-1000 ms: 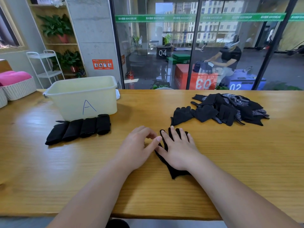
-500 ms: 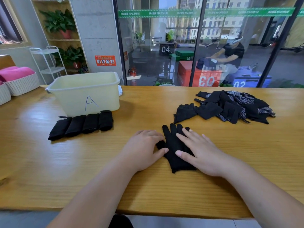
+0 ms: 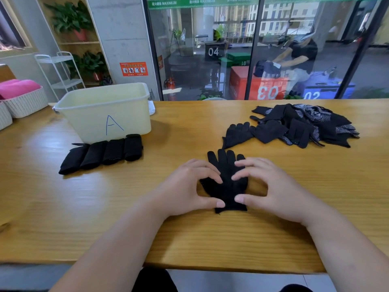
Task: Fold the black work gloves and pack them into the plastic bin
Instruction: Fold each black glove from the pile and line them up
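While four folded gloves (image 3: pixel 101 153) are sitting outside the bin (image 3: pixel 105 114), the next one is only getting set up for its fold.
Left grip (image 3: pixel 189 186) and right grip (image 3: pixel 267 190) are both arching over one flat black glove (image 3: pixel 228 180) lying between them on the surface (image 3: pixel 63 207). Thumbs are resting on the cuff end and fingertips (image 3: pixel 216 179) are pressing mid-palm. Both are half-open, with nothing pinched or lifted that I can see. The folded row is lying well off to the left of the left grip, against or just beside the bin's front wall, can't tell which. The bin interior is hidden, so packed count is unknown. Unfolded pile (image 3: pixel 303 125) is sitting beyond the right grip. My read: folding is running partway, packing isn't looking started, most of the pile is waiting.
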A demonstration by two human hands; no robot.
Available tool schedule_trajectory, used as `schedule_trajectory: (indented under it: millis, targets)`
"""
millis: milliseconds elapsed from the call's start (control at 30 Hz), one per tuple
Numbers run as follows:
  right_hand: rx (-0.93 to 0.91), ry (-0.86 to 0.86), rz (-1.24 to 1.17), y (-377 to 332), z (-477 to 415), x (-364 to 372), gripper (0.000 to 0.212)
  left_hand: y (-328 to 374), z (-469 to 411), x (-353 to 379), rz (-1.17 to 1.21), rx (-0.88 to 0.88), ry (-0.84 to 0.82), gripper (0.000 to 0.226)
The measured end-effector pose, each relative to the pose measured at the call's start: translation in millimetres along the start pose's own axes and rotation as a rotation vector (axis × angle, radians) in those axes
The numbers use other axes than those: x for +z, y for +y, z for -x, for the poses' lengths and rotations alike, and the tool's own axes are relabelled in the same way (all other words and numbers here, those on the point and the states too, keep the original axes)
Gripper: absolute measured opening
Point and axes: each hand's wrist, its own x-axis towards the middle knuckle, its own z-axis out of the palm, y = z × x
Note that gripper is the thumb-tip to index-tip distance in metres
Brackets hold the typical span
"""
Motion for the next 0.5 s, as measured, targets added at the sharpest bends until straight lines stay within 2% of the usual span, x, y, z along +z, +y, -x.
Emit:
schedule_trajectory:
  millis: [100,300,500]
  targets:
    - [-0.069,-0.029,-0.027,-4.1,1.7,-2.2,0.03,0.2,1.4,-2.7,0.055,0.005,0.018,0.036]
    - [-0.094,-0.034,0.0,-4.7,0.8,-1.8,0.025,9.2,0.4,-0.6,0.08,0.04,-0.075,0.03]
    - [-0.122,0.01,0.043,-6.4,1.1,-0.5,0.016,7.3,-0.1,0.7,0.089,0.061,-0.052,0.02]
